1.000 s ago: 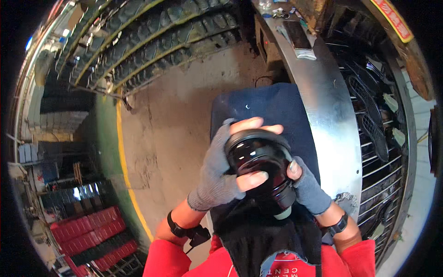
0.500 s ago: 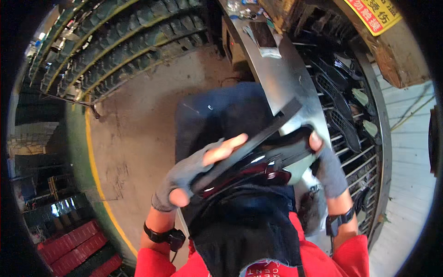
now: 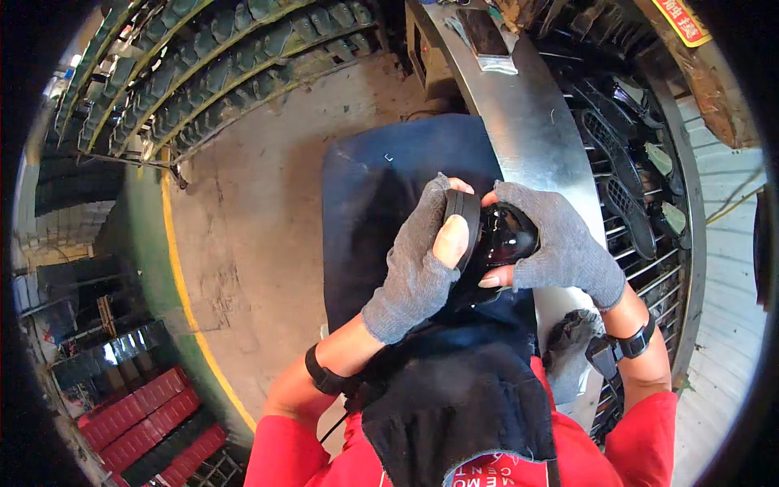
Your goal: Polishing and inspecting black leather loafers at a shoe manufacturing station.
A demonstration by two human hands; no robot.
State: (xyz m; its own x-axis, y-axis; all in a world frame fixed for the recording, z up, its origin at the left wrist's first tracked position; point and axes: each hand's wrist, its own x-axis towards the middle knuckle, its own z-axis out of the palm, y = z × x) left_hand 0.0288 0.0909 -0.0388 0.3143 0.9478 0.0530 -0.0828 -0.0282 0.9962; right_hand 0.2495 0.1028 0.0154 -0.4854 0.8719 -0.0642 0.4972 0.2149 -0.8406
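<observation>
My left hand (image 3: pixel 422 260), in a grey fingerless glove, is closed round a dark shoe sole (image 3: pixel 472 230), its thumb pressing on the flat side. My right hand (image 3: pixel 564 247), gloved the same way, wraps round a glossy black shoe upper (image 3: pixel 510 231) with its rounded end showing. Sole and upper are held side by side, close together, over my lap. Whether they touch lower down is hidden by the fingers. A dark blue cloth (image 3: pixel 389 174) lies beneath and beyond the hands.
A metal bench top (image 3: pixel 540 122) runs along the right, carrying a dark block (image 3: pixel 487 36). Beside it, a barred rack (image 3: pixel 665 280) bears several black soles (image 3: pixel 621 207). Tiered shelves of shoe parts (image 3: pixel 235 69) stand at far left. A dark rag (image 3: pixel 572 345) lies near my right forearm.
The sole and upper were stretched diagonally between my hands. Now they are turned more end-on, my hands have come together, and my right hand grips the rounded end. The view has shifted slightly.
</observation>
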